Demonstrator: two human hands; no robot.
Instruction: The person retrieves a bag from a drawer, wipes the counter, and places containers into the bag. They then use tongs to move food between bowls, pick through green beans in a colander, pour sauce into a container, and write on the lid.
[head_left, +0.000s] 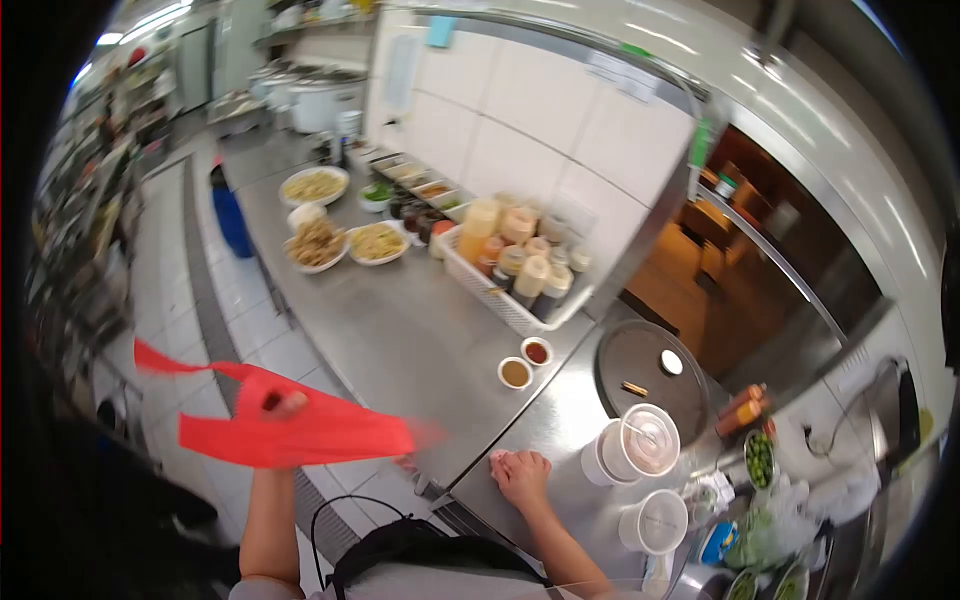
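Note:
My left hand (285, 405) holds a red plastic bag (300, 432) out over the floor, to the left of the steel counter (400, 330). The bag hangs flat and blurred, its handle stretching up to the left. My right hand (520, 475) rests on the counter's near edge with fingers curled and nothing in it. Just right of that hand stand two lidded white cups (648, 440) (655, 520). Two small sauce dishes (526, 363) sit a little beyond my right hand.
A white basket of sauce bottles (515, 265) stands against the tiled wall. Plates of noodles and fried food (335, 235) sit farther along the counter. A round black tray (650, 375) lies by the serving hatch. Green vegetables in bowls (760, 460) are at the right.

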